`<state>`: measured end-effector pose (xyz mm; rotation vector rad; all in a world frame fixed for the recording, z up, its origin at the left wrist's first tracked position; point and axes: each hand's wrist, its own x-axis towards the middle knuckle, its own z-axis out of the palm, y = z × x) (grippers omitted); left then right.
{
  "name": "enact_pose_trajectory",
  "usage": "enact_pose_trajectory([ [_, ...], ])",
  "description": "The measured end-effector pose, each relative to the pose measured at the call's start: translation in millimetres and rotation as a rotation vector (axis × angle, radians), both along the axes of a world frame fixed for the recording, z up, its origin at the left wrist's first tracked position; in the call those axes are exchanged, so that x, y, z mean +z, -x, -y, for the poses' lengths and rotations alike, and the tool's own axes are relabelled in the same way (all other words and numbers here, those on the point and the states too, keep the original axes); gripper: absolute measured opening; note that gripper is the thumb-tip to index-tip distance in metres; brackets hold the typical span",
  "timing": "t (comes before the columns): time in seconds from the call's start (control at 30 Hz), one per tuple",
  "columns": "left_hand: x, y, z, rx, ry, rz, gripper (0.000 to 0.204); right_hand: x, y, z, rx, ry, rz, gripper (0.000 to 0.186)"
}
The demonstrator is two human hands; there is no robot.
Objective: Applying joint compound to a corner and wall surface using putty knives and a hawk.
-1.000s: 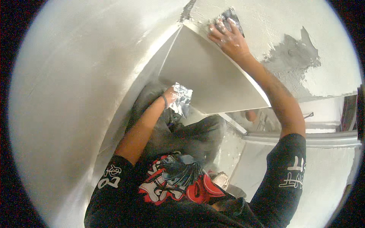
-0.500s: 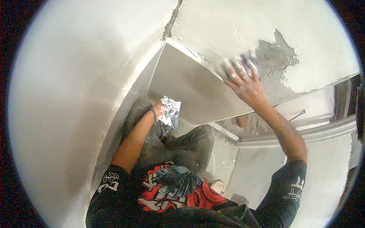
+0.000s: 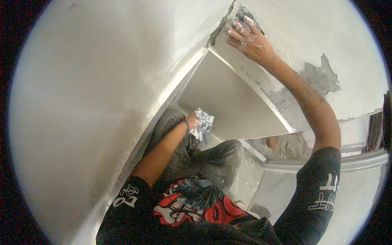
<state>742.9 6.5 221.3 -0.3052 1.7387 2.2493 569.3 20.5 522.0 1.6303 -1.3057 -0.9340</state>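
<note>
My right hand (image 3: 250, 38) is raised and presses a small metal putty knife (image 3: 245, 14) flat against the white plastered wall (image 3: 310, 36), close to a dark crack (image 3: 220, 26) in the corner. Plaster covers the fingers. My left hand (image 3: 193, 121) hangs low near my knee and grips a second, wider metal trowel blade (image 3: 203, 125) smeared with white filler. A wristband circles the left wrist.
A smooth white wall (image 3: 94, 106) fills the left side. A slanted white panel (image 3: 232, 106) runs under the plastered wall. A grey bare patch (image 3: 320, 77) shows where plaster is off. Floor with a trim edge (image 3: 351, 161) lies lower right.
My right hand with the putty knife has moved up and left along the wall toward the corner crack. The left hand keeps its blade low.
</note>
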Motion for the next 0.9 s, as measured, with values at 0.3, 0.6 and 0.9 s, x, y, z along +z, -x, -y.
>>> enact_pose_trajectory([
  [0.3, -64, 21, 1, 0.093, -0.362, -0.211, 0.019, 6, 5, -40, 0.090, 0.051, 0.131, 0.023],
  [0.6, -73, 22, -6, 0.070, -0.445, -0.141, 0.023, 22, -15, -211, -0.325, -0.011, 0.094, 0.028],
  [0.9, -87, 24, -5, -0.063, 0.258, -0.399, 0.028, 13, -74, -158, -0.212, -0.006, 0.269, 0.029],
])
